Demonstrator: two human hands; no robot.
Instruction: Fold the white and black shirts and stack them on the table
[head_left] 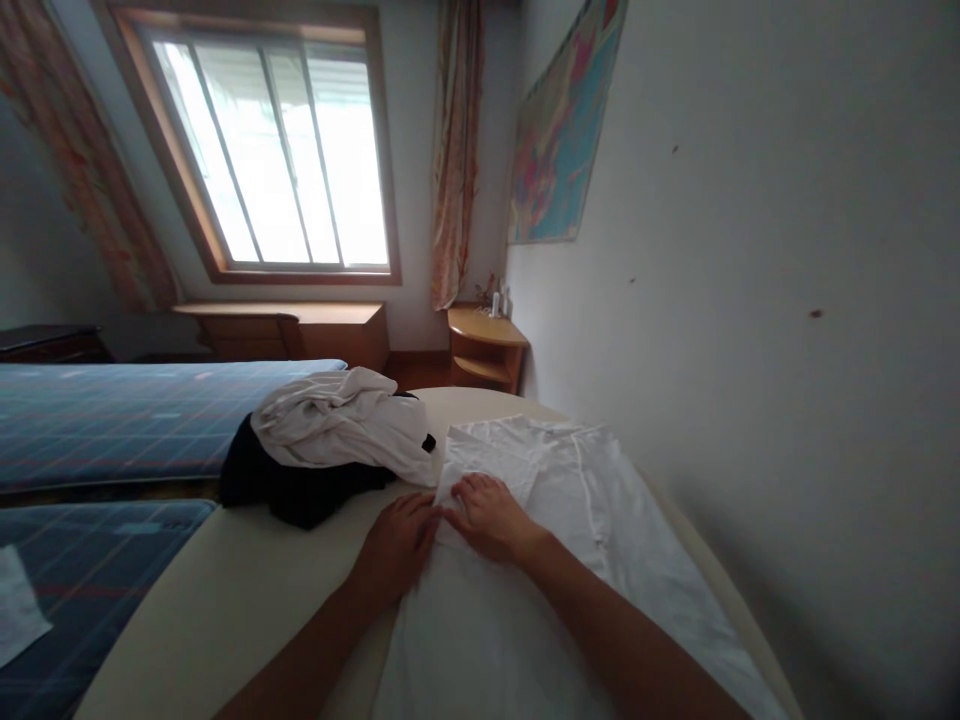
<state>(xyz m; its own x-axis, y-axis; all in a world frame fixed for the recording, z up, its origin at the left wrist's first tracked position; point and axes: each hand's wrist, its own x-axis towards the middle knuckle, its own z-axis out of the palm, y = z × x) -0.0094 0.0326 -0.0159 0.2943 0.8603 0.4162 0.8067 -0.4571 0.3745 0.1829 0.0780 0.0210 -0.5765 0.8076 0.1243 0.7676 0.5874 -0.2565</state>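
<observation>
A white cloth garment (517, 630), perhaps a shirt, is spread over a round cream table. A folded-over flap shows near its far left corner, and a raised seam runs down its right part. At the garment's left edge, my left hand (397, 550) is bent with its fingers closed on the cloth, their tips partly hidden. My right hand (491, 515) lies palm down on the folded flap, fingers stretched out and thumb pointing toward the left hand. The two hands almost touch at the edge.
Left of the garment, a crumpled pile of pale clothes (337, 415) and black cloth (307, 495) lies on the cream table (247, 600). Blue plaid mattresses (135, 420) stand to the left. A white wall (787, 420) runs close along the right. Behind are a corner shelf (487, 330) and a desk (337, 320).
</observation>
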